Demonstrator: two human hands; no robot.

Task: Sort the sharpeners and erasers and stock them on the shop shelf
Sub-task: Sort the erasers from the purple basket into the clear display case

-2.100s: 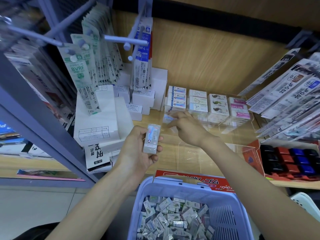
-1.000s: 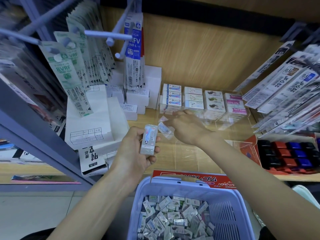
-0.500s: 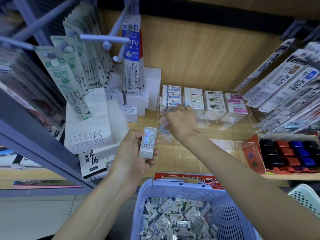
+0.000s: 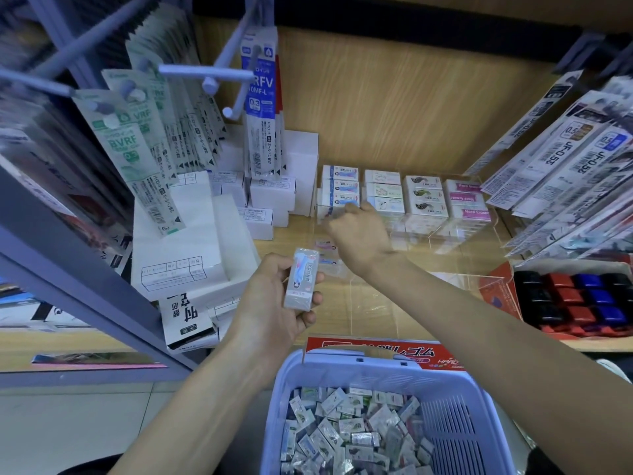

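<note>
My left hand (image 4: 274, 303) is shut on a small stack of wrapped erasers (image 4: 301, 279), held upright above the shelf's front edge. My right hand (image 4: 359, 234) reaches into the clear acrylic tray (image 4: 445, 240). Its curled fingertips touch the blue-label eraser column (image 4: 340, 188) at the tray's left end. Whether those fingers pinch anything is hidden. Two wrapped erasers (image 4: 325, 245) lie in the tray just below that hand. A lavender basket (image 4: 342, 359) full of loose wrapped erasers (image 4: 342, 433) sits below my arms.
Further eraser columns (image 4: 424, 197) fill the tray's back row. White boxes (image 4: 181, 241) stand at the left. Refill packs (image 4: 137, 149) hang from pegs (image 4: 205, 72) above them, and more packs (image 4: 565, 149) hang at the right. A red carton holds small black, red and blue blocks (image 4: 582, 299).
My right hand took an eraser from beside the left hand's stack and moved up and back to the blue-label column. My left hand stayed almost still.
</note>
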